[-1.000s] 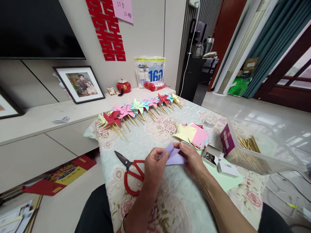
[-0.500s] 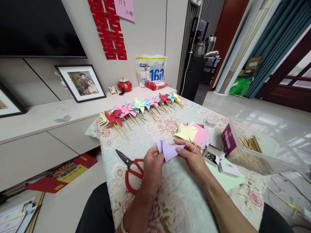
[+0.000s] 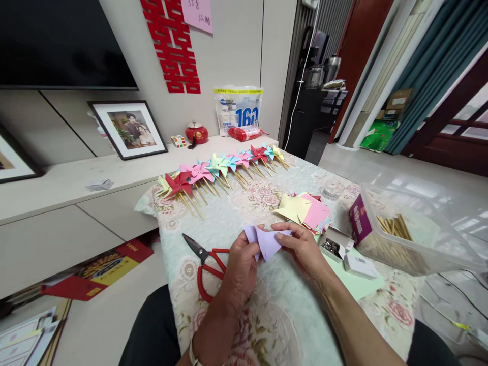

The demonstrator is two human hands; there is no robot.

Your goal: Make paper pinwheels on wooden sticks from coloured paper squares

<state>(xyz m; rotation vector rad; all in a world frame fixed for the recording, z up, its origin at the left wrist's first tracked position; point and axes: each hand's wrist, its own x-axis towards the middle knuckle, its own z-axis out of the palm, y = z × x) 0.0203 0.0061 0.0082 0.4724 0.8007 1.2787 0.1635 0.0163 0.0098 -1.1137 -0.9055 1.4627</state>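
A purple paper sheet, cut and partly curled, is held above the table between both hands. My left hand pinches its left side, the thumb lying across the front. With thumb and fingers my right hand grips the sheet's right corner. Red-handled scissors lie on the cloth just left of my left hand, partly covered by it. Beyond my right hand is a stack of cut paper pieces, yellow and pink on top. Finished paper pinwheels on sticks lie in a row along the far side.
A clear plastic bin holding thin sticks stands at the right. Beside it are an open small box of metal bits, a white box and a green sheet. A round clear container sits behind the paper stack.
My left hand has shifted its hold on the purple paper, its thumb now further over the front. The paper's left part is curled more toward the middle. My right hand barely moved.
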